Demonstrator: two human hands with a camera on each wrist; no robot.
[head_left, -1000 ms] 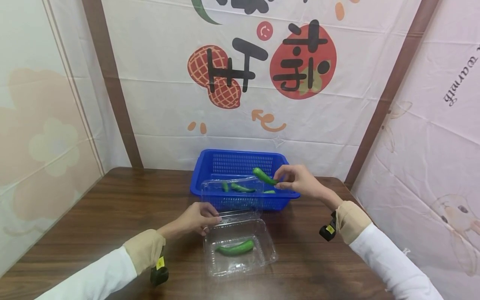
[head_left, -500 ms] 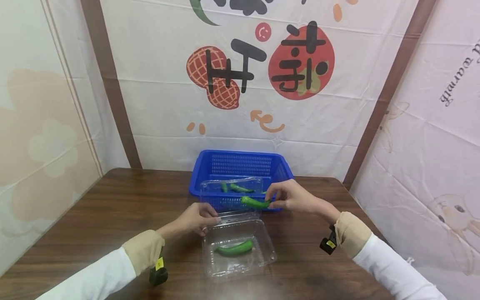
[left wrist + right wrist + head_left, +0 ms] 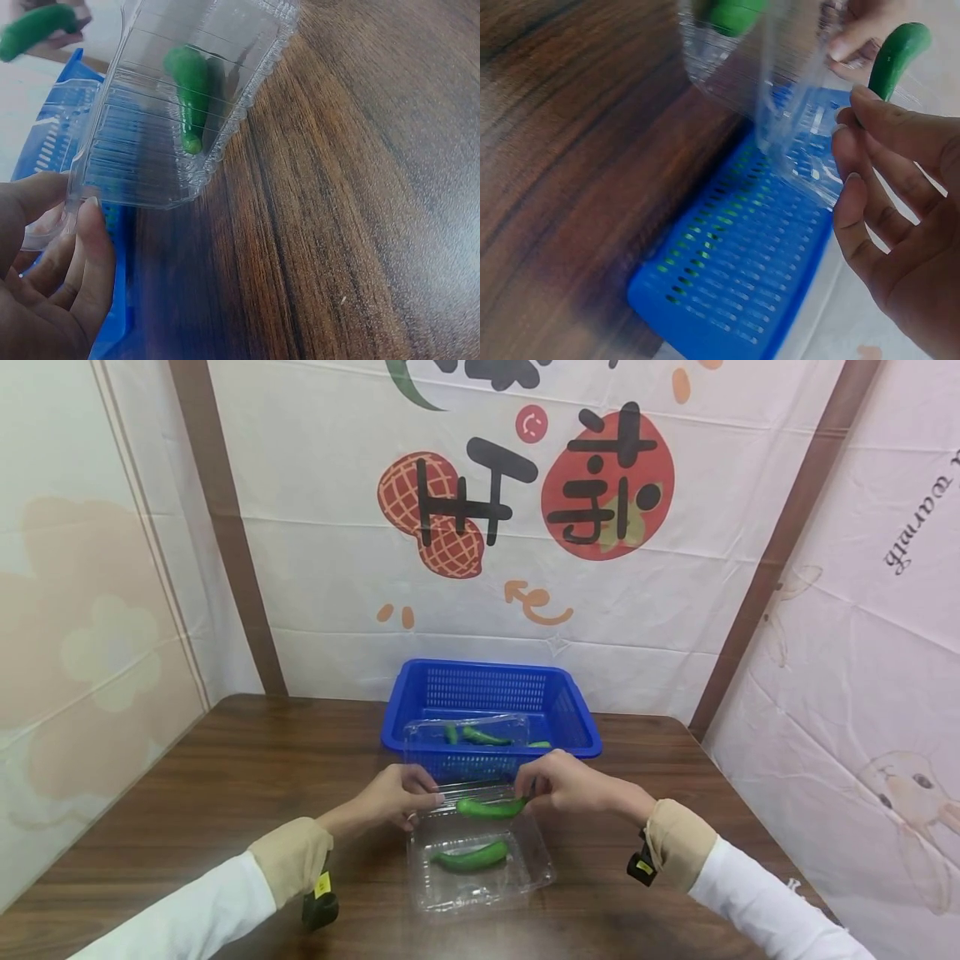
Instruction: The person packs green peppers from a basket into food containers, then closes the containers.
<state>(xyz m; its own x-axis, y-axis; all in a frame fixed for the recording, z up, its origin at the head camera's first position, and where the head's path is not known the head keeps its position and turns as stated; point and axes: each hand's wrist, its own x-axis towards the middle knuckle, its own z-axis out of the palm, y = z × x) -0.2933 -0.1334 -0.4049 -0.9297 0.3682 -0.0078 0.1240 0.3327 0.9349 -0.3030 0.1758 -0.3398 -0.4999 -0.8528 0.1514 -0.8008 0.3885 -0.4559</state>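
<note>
My right hand (image 3: 573,783) pinches one end of a green pepper (image 3: 489,809), holding it above the back part of a clear plastic clamshell box (image 3: 525,881). Inside the box's base lies another green pepper (image 3: 472,857). At the box's hinge side, my left hand (image 3: 392,795) pinches the plastic edge between thumb and fingers; the left wrist view shows this grip on the clear box (image 3: 169,201). The raised lid (image 3: 420,760) leans toward the blue basket. In the right wrist view, thumb and fingertips hold the pepper (image 3: 897,56) by its end.
Behind the box stands a blue perforated basket (image 3: 573,727) with several green peppers (image 3: 486,737) in it, partly seen through the lid. A brown wooden table (image 3: 300,743) lies under everything. A printed cloth wall (image 3: 322,577) rises behind the table.
My right hand has brought the pepper from over the basket toward me and to the left, down over the box. The left hand keeps its grip on the box edge.
</note>
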